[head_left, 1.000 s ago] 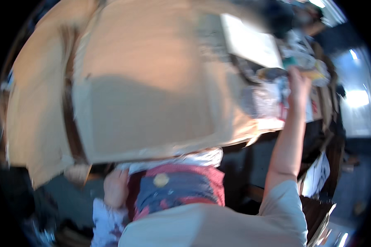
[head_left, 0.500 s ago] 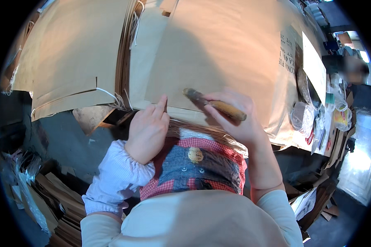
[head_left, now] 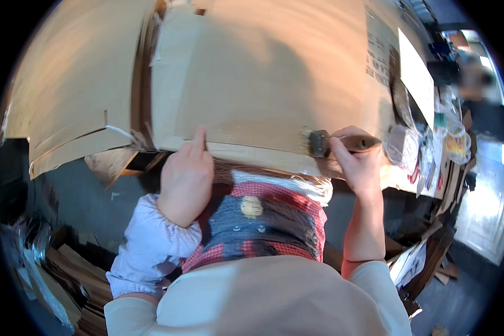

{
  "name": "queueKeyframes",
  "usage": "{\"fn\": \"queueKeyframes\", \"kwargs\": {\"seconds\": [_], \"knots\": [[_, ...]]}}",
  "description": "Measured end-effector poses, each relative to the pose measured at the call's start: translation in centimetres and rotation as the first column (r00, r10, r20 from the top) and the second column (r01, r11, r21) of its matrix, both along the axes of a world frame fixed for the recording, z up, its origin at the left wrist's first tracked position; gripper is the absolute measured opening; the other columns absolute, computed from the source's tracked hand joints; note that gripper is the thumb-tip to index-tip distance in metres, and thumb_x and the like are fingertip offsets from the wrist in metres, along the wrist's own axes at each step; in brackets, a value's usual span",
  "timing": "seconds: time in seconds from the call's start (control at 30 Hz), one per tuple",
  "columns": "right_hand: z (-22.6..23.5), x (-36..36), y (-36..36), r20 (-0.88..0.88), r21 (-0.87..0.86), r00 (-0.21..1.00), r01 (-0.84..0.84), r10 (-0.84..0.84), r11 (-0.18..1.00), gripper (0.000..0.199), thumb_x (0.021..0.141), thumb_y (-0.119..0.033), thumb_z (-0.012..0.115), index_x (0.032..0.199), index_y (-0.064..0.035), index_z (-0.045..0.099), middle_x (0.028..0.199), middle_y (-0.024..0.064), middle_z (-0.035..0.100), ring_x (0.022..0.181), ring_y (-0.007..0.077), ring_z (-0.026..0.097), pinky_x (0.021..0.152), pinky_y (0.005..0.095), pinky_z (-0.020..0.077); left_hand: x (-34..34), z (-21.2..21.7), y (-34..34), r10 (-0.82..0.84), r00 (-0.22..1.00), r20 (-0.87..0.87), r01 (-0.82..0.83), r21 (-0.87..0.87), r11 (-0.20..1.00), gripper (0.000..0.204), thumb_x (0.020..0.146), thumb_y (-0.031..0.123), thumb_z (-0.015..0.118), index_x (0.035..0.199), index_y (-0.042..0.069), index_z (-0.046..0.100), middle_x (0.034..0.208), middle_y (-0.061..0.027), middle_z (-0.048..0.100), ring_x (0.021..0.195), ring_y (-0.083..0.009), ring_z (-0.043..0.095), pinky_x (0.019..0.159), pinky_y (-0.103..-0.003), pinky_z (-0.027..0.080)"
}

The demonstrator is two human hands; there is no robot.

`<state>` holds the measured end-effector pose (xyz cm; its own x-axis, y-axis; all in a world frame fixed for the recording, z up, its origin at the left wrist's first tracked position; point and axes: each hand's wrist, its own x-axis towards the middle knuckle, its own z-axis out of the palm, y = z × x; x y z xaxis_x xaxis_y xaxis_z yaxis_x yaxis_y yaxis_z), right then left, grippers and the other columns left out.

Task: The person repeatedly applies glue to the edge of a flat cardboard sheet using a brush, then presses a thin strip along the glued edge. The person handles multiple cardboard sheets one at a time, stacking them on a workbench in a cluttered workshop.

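My right hand (head_left: 357, 159) grips the wooden handle of a flat brush (head_left: 319, 144), its bristles pointing left at the near edge of a large brown paper sheet (head_left: 252, 95). Further left along that edge lies my left hand (head_left: 187, 179), its index finger stretched out and touching the sheet; the other fingers are partly hidden and I see nothing held. A strip along the sheet's near edge looks darker than the rest. Below the edge, brown and white cords (head_left: 313, 187) hang in front of my apron (head_left: 257, 215).
At left lies a brown stack (head_left: 73, 89) with white cord (head_left: 119, 132). A white sheet (head_left: 417, 75), a clear plastic tub (head_left: 402, 147) and a yellow-labelled container (head_left: 458, 147) are at right. Cardboard scraps (head_left: 75, 269) stand on the floor at left. Another person (head_left: 490, 120) is at far right.
My right hand has moved right with the brush, whose bristles now point left near the sheet's edge. My left index finger stays at the same edge. The whole view has shifted slightly.
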<state>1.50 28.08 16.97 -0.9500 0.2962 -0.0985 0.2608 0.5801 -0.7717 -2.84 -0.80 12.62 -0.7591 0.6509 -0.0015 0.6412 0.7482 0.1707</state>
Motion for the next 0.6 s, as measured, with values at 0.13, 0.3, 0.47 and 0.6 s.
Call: {"fn": "queueKeyframes", "kwargs": {"seconds": [0.13,0.3,0.47,0.6], "knots": [[-0.7,1.4,3.4,-0.011,0.097,0.993,0.117,-0.116,0.988,0.006,0.079,-0.001,0.062,0.074,0.002,0.064,0.062,0.0016,0.062,0.059,0.0061,0.057,0.054,0.0229,0.0453,0.0,-0.2,0.3,0.006,1.0,-0.005,-0.006,-0.011,1.0,0.014,0.066,0.001,0.058,0.078,-0.006,0.058,0.126,-0.0266,0.053,0.086,-0.0291,0.058,0.072,-0.037,0.05],[-0.2,-0.2,2.4,-0.023,0.681,0.995,-0.054,0.095,0.731,0.02,0.08,-0.018,0.064,0.074,0.0011,0.064,0.06,0.0095,0.063,0.052,0.0177,0.062,0.052,0.0334,0.0498,0.0,-0.2,0.8,-0.004,1.0,-0.025,0.003,-0.047,0.999,0.012,0.065,-0.002,0.058,0.076,-0.006,0.058,0.126,-0.0283,0.052,0.082,-0.0308,0.059,0.072,-0.038,0.051],[-0.1,5.4,12.5,-0.314,-0.637,0.845,0.151,-0.433,0.756,0.017,0.089,-0.013,0.064,0.098,0.0009,0.069,0.083,0.0005,0.064,0.071,0.0087,0.056,0.062,0.0237,0.0446,0.0,0.0,0.6,0.003,0.999,0.038,-0.002,-0.034,0.999,0.01,0.065,-0.004,0.056,0.076,-0.006,0.057,0.127,-0.0281,0.051,0.08,-0.0324,0.058,0.072,-0.039,0.051],[-1.0,10.5,20.2,-0.436,0.728,0.9,0.334,0.028,0.599,0.021,0.084,-0.004,0.064,0.105,-0.0015,0.066,0.077,0.0119,0.06,0.071,0.0217,0.059,0.066,0.0333,0.0481,-0.3,1.2,-0.2,-0.02,0.99,0.139,-0.014,0.243,0.97,0.005,0.075,-0.003,0.058,0.079,-0.006,0.056,0.123,-0.0271,0.054,0.083,-0.0338,0.058,0.071,-0.041,0.049]]}}
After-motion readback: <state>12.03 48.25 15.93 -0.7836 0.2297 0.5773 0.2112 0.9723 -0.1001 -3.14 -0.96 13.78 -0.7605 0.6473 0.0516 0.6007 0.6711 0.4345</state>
